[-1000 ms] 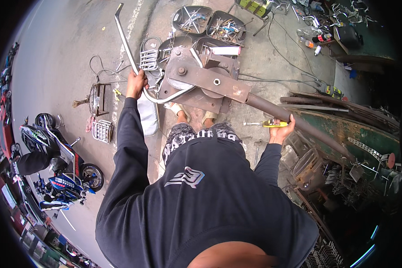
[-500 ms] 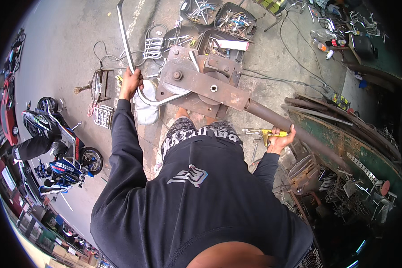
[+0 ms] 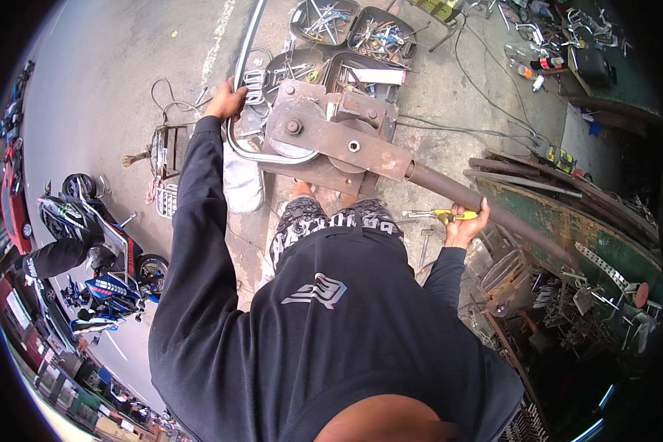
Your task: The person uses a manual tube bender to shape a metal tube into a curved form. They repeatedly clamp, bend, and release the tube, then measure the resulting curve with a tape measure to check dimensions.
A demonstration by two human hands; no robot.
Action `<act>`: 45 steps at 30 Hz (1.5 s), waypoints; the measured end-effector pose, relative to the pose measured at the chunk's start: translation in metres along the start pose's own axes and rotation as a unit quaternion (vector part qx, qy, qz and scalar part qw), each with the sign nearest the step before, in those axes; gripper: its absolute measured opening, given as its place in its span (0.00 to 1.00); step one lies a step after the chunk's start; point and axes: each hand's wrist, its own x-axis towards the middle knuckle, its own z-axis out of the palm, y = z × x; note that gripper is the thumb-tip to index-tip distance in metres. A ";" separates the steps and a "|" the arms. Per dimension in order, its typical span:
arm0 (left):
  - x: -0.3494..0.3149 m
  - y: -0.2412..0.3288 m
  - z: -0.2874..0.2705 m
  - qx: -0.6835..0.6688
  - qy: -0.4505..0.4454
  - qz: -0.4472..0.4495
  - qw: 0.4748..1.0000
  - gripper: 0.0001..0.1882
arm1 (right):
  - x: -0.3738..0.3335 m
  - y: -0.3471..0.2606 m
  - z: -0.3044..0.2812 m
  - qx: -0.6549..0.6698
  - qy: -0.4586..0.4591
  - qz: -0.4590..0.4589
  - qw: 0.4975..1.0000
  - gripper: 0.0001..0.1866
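Observation:
A bent silvery metal tube point(image 3: 237, 140) curves through a heavy rusty pipe bender point(image 3: 324, 136) in front of me. My left hand point(image 3: 227, 102) is closed around the tube just past its bend, where the straight part runs up toward the top edge. To the right, a long brown lever pipe point(image 3: 443, 186) extends from the bender's flat arm. My right hand point(image 3: 467, 225) is closed on yellow-handled pliers point(image 3: 458, 214) beside that pipe, with its fingertips at the pipe. The pliers' jaws point left. Part of their grip is hidden by my fingers.
Black trays point(image 3: 379, 33) full of hand tools lie beyond the bender. A white pad point(image 3: 243, 180) sits at its left, with a small metal stand point(image 3: 169, 151) farther left. Motorcycles point(image 3: 107, 250) are parked at left. Scrap metal point(image 3: 567, 302) and a green panel point(image 3: 523, 210) crowd the right.
The tube's free end has swung to the right, and my left hand has moved slightly up and right with it. In my right hand, the pliers' handles have come closer together.

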 end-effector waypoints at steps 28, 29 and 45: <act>-0.325 0.000 -0.059 -0.392 0.348 0.263 0.810 0.08 | -0.087 -0.026 -0.037 -0.110 -0.071 0.026 0.991 0.41; -0.326 -0.001 -0.064 -0.396 0.328 0.281 0.810 0.08 | -0.101 -0.010 -0.033 -0.009 -0.057 0.046 0.997 0.41; -0.386 -0.044 -0.086 -0.476 0.218 0.288 0.802 0.06 | -0.149 0.238 0.117 -0.096 0.211 -0.014 0.973 0.43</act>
